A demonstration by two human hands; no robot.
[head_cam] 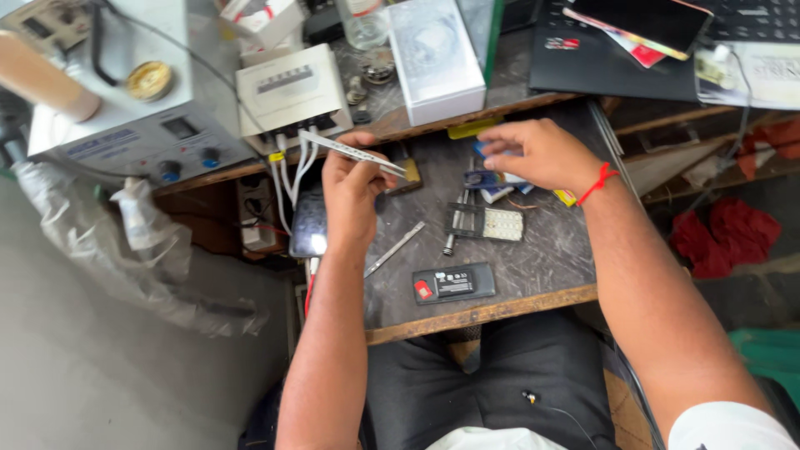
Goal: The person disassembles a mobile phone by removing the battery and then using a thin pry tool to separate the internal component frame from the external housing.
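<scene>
The left hand (350,196) is raised above the grey worktop (550,250), its grip closed on a pair of metal tweezers (354,152) whose tips point right, toward a small brown part (408,177) near the back edge. The right hand (537,154) reaches in from the right, a red thread (598,183) round its wrist, its fingers bent down onto a cluster of small blue and white phone parts (492,179); its grip looks narrow, though whether it pinches one of them cannot be told. Just in front of that hand lies a white keypad (492,223), with a screwdriver (454,225) beside it. Nearer the front edge rests a black phone battery (454,283), and left of it a thin metal strip (393,249). A dark phone (310,223) lies at the left edge, under the left wrist.
</scene>
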